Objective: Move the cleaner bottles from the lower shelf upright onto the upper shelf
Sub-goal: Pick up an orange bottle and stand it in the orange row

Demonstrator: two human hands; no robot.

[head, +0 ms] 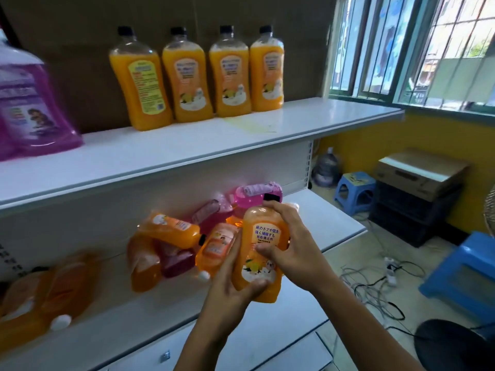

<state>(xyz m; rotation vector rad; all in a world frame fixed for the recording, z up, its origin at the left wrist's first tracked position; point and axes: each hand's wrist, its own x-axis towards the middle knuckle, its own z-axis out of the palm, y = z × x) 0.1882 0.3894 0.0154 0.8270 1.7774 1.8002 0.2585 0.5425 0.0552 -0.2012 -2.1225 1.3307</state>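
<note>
Both hands grip one orange cleaner bottle [261, 247] upright in front of the lower shelf [308, 207], the left hand [235, 279] cupping its base, the right hand [290, 247] wrapped around its label, while four orange bottles [195, 76] stand on the upper shelf [241, 140].

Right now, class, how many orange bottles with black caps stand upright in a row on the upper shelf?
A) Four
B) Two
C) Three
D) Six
A: four orange bottles stand side by side on the upper shelf, each upright with a black cap, while a fifth orange bottle is held in both hands, the left hand and right hand, below that shelf.
</note>
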